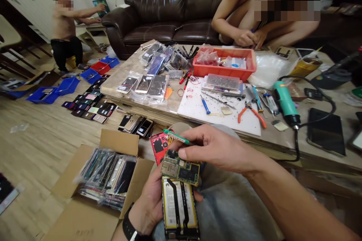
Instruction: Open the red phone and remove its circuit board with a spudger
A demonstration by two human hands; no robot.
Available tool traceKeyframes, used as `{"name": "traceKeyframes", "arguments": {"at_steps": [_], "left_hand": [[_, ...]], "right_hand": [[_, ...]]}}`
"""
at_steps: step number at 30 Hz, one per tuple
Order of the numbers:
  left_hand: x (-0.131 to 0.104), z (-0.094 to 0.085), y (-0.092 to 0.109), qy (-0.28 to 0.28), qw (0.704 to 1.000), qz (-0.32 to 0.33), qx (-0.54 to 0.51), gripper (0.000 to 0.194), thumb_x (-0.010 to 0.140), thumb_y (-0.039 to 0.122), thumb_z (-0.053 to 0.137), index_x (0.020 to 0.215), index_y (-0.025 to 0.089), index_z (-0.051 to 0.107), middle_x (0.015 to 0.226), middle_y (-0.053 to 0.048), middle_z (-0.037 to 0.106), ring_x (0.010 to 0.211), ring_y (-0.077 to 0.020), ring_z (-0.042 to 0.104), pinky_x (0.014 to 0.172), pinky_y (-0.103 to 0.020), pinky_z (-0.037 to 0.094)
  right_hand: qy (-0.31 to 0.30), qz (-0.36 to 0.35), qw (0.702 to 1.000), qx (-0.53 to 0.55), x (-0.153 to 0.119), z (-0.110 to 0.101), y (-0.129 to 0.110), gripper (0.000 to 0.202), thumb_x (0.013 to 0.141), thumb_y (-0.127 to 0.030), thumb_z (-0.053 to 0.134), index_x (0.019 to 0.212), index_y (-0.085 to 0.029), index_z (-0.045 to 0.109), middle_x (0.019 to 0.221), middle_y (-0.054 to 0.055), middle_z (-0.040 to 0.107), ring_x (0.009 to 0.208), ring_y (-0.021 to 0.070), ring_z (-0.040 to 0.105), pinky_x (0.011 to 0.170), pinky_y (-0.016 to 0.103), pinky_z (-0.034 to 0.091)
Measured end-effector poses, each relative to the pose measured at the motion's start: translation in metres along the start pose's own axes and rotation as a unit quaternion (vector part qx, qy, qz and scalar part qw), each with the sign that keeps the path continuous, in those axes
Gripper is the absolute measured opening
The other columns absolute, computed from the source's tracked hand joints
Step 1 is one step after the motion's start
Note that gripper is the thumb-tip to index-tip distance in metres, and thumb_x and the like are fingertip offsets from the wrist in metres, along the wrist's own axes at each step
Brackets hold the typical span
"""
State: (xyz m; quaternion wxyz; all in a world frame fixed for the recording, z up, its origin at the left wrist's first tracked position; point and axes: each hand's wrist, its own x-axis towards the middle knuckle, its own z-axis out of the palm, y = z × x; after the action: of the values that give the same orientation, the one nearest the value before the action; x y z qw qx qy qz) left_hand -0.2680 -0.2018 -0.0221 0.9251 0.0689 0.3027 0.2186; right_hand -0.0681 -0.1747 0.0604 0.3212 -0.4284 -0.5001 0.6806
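Observation:
An opened phone [179, 205] with its battery and two black ribbon cables showing rests in my left hand [149, 199], whose fingers wrap around it from below. Over the phone's upper end lies a green circuit board [181, 171], tilted; whether it is fully detached cannot be told. My right hand [216, 147] has its thumb on the board's top edge, with the fingertips partly hidden behind. A thin green tool [177, 136] is also held among the right fingers. Just beyond the board, a red phone back cover [158, 148] lies by my lap.
A cardboard box [143, 177] of bagged phone parts stands at left. On the table are a white mat [192, 109], orange pliers [251, 111], a blue screwdriver [205, 105], a red bin [223, 71] and a corded green heat gun [286, 101]. Two people sit beyond.

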Motion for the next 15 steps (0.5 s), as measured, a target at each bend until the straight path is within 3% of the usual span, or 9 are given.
{"name": "traceKeyframes", "arguments": {"at_steps": [4,6,11,15], "left_hand": [[0.001,-0.003,-0.002,-0.068,0.997,-0.015,-0.031,0.053,0.086,0.057,0.069,0.106,0.009,0.077,0.09,-0.012,0.081,0.077,-0.028,0.079,0.069,-0.03,0.059],[0.002,-0.003,-0.003,-0.079,0.996,0.002,-0.038,0.056,0.088,0.06,0.065,0.11,0.009,0.076,0.091,-0.012,0.081,0.077,-0.027,0.079,0.071,-0.031,0.058],[0.0,0.006,-0.007,-0.046,0.996,0.034,-0.074,0.052,0.087,0.059,0.067,0.11,0.013,0.076,0.095,-0.009,0.081,0.075,-0.025,0.078,0.066,-0.03,0.058],[-0.007,0.02,-0.007,0.018,0.997,0.028,-0.071,0.05,0.079,0.056,0.078,0.104,0.012,0.076,0.09,-0.007,0.081,0.072,-0.0222,0.077,0.06,-0.027,0.057]], "right_hand": [[0.038,0.002,0.994,0.102,-0.004,0.009,0.008,0.032,0.086,-0.041,0.072,0.11,-0.02,0.074,0.074,0.002,0.073,0.049,0.0145,0.062,0.046,0.023,0.05],[0.084,-0.007,0.983,0.162,-0.007,0.015,0.015,0.035,0.085,-0.042,0.075,0.112,-0.02,0.07,0.07,0.0,0.07,0.047,0.0133,0.059,0.045,0.023,0.051],[0.21,-0.032,0.947,0.241,-0.017,0.037,0.039,0.033,0.083,-0.041,0.08,0.104,-0.021,0.065,0.06,-0.002,0.064,0.052,0.0154,0.058,0.044,0.022,0.051],[0.295,-0.025,0.919,0.26,-0.026,0.057,0.052,0.037,0.079,-0.045,0.084,0.1,-0.02,0.065,0.067,0.003,0.069,0.056,0.0154,0.057,0.045,0.022,0.05]]}}
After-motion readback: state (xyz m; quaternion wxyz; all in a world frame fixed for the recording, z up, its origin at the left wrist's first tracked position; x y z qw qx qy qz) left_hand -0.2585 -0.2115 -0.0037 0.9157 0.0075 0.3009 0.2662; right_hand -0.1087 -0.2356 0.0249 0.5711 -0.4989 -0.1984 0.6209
